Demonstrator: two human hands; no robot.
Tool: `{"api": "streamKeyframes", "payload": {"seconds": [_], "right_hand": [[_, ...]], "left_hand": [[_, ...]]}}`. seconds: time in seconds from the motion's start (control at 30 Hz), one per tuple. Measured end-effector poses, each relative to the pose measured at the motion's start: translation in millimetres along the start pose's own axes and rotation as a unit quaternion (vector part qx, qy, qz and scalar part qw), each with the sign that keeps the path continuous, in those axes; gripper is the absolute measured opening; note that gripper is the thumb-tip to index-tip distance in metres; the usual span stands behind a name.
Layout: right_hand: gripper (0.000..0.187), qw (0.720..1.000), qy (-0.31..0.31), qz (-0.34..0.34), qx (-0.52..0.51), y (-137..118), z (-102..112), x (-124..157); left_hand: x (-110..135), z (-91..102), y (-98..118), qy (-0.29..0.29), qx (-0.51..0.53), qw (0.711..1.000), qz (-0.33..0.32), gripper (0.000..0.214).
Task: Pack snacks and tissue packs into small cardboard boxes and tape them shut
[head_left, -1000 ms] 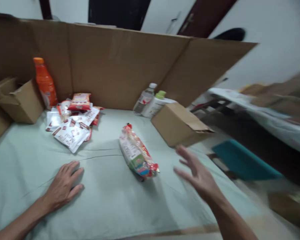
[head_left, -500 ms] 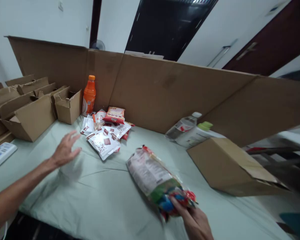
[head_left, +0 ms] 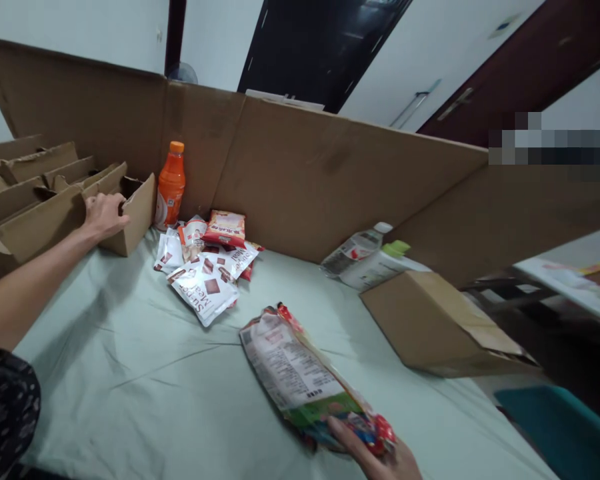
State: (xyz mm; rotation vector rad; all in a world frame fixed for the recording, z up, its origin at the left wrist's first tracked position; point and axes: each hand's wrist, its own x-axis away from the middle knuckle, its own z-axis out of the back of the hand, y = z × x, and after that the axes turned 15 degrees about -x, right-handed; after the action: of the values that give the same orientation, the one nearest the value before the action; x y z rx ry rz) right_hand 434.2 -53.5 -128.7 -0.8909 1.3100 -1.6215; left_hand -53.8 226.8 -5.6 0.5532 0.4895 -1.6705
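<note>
My left hand reaches far left and grips the side of a small open cardboard box standing at the end of a row of folded boxes. My right hand is at the bottom edge, its fingers closed on the near end of a large clear snack bag with a white label and green and red print. The bag lies flat on the pale green cloth.
A pile of small snack packets lies by an orange drink bottle. A water bottle and a white green-capped bottle lie beside a closed cardboard box. A tall cardboard screen walls the back.
My left hand moved from hovering over the cloth to the small open box and took hold of it. My right hand keeps the snack bag's end. The view shifted slightly left.
</note>
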Motion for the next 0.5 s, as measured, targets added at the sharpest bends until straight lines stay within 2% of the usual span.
{"api": "streamKeyframes", "payload": {"seconds": [0.1, 0.2, 0.27, 0.33, 0.4, 0.5], "right_hand": [[0.047, 1.0, 0.021, -0.004, 0.003, -4, -1, -1], [0.046, 1.0, 0.025, -0.016, -0.001, -5, 6, -2], [0.046, 1.0, 0.012, -0.02, 0.002, -6, 13, -1], [0.049, 1.0, -0.012, -0.027, 0.007, -9, 21, 1], [0.059, 0.998, -0.047, -0.029, 0.015, -13, 30, 2], [0.091, 0.992, -0.111, -0.014, 0.054, -22, 49, -2]], "left_hand": [[39, 33.5, -10, -0.037, -0.02, 0.999, -0.013, 0.033], [94, 82.2, -24, -0.064, -0.017, 0.997, -0.034, 0.031], [131, 116.0, -26, -0.078, 0.044, 0.994, -0.057, 0.028], [161, 144.8, -19, -0.082, 0.121, 0.985, -0.092, 0.018], [179, 164.4, -2, -0.093, 0.182, 0.968, -0.145, 0.006], [186, 174.6, 31, -0.124, 0.233, 0.933, -0.244, 0.012]]}}
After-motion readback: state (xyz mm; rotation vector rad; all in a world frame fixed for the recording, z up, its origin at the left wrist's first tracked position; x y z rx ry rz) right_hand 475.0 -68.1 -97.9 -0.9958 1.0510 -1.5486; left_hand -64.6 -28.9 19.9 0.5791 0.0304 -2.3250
